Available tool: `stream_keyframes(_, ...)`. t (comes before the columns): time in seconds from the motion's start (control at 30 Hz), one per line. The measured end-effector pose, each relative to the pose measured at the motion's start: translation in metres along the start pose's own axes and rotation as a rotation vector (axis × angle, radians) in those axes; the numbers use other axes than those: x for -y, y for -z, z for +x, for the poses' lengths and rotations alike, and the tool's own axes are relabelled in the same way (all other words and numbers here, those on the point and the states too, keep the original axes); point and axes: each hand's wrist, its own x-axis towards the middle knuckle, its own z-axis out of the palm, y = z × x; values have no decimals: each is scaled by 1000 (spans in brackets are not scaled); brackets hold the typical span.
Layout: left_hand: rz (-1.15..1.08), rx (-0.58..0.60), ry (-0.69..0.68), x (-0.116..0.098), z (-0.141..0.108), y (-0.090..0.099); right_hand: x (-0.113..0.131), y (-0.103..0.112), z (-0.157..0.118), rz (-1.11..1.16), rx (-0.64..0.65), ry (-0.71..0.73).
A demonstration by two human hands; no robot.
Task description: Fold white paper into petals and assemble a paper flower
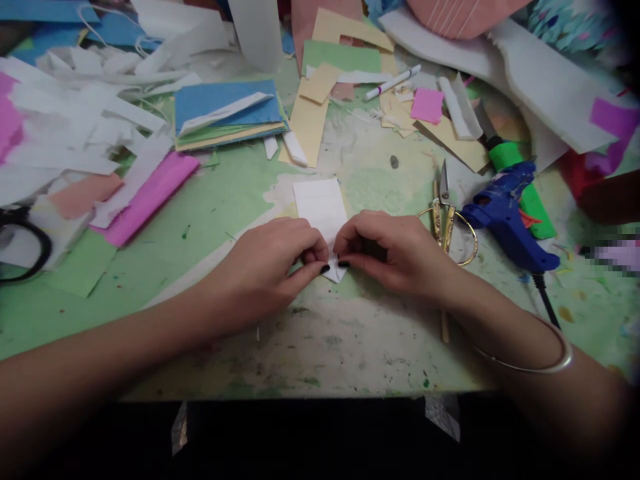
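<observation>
Paper point(320, 203) lies mid-table point(350, 353); from afar, I see the left hand point(273, 260) and right hand point(400, 250) pinching its 6 o'clock end, where uneven finger pressure could crease it askew.

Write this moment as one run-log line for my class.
left hand: fingertips at white paper, near end | right hand: same end | near end: pointed | beyond right hand: scissors, blue glue gun
</observation>
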Motion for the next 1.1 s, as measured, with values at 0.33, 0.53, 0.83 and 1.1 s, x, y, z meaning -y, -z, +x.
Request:
stream_keyframes(0.33,11,11,27,-3,2,0,2,0,0,6,-1,-22)
stream_keyframes(0.53,43,-34,-6,-3,-1,-3,2,1,0,-2,7,-18)
stream_keyframes(0.83,46,-82,-11,-2,-1,-6,1,1,1,-13,23,18)
stream_keyframes(1.1,42,-60,-10,-1,-1,-6,3,1,1,-38,42,32)
